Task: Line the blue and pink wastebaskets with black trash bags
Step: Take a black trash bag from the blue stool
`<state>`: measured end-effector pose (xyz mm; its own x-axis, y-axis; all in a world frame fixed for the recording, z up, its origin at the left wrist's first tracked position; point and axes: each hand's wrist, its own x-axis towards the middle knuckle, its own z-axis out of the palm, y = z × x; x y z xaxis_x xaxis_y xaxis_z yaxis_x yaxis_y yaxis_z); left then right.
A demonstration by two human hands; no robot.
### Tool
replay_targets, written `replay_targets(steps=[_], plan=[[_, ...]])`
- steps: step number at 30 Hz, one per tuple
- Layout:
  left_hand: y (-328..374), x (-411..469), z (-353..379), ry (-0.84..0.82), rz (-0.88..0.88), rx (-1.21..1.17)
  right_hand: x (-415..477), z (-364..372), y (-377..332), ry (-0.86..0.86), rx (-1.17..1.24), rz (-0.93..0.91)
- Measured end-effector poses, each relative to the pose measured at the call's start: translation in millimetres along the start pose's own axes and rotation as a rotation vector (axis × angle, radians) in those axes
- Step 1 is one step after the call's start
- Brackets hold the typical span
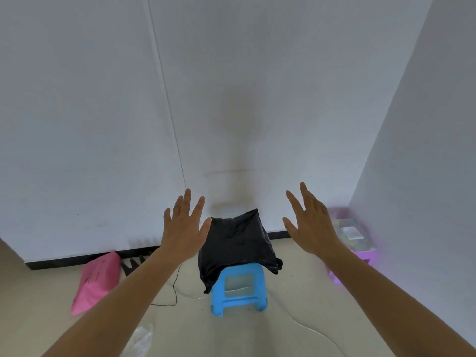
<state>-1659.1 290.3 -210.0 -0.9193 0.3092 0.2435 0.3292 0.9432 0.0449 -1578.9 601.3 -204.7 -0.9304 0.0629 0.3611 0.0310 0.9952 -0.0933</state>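
A black trash bag [235,244] lies draped over a blue plastic stool [239,288] on the floor near the wall. My left hand [184,228] is raised just left of the bag, fingers spread, holding nothing. My right hand [310,224] is raised to the bag's right, also spread and holding nothing. A pink object [96,280] lies on the floor at the left against the wall; I cannot tell whether it is a wastebasket. No blue wastebasket is recognisable.
A purple stool or box [360,251] with clear packets on top stands at the right by the wall corner. Thin cables [175,292] run across the beige floor. A crumpled clear plastic piece [141,340] lies near the bottom. White walls stand ahead and to the right.
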Motion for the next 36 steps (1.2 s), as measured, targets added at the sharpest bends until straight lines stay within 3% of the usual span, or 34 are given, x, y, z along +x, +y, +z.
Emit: replay_targets(steps=[5, 8, 14, 20, 26, 28, 31, 34, 36], plan=[[1.1, 103.1, 88.6, -0.081, -0.108, 0.03, 103.9, 105.5, 39.8, -0.163, 0.015, 0.032], [-3.9, 148.9, 142.3, -0.271, -0.229, 0.119, 144.5, 171.0, 59.7, -0.347, -0.016, 0.04], [-22.7, 194.8, 250.8, -0.494, -0.26, 0.081, 194.8, 285.1, 77.2, -0.585, -0.021, -0.002], [-31.2, 178.7, 399.2, -0.654, -0.152, -0.083, 159.4, 433.9, 70.2, -0.832, 0.091, 0.044], [-37.0, 135.6, 535.7, -0.768, -0.151, -0.11, 89.2, 562.5, 56.1, -0.908, 0.109, 0.062], [-44.8, 124.8, 566.1, -0.762, -0.169, -0.13, 75.5, 591.8, 54.0, -0.889, 0.061, 0.045], [-58.1, 122.2, 585.4, -0.61, -0.175, -0.209, 71.9, 616.0, 55.7, -0.794, 0.033, 0.03], [-62.6, 134.4, 572.8, -0.463, -0.19, -0.269, 85.0, 606.4, 59.4, -0.77, 0.069, 0.046], [-59.0, 148.7, 551.7, -0.484, -0.225, -0.313, 100.8, 586.4, 61.0, -0.8, 0.075, 0.032]])
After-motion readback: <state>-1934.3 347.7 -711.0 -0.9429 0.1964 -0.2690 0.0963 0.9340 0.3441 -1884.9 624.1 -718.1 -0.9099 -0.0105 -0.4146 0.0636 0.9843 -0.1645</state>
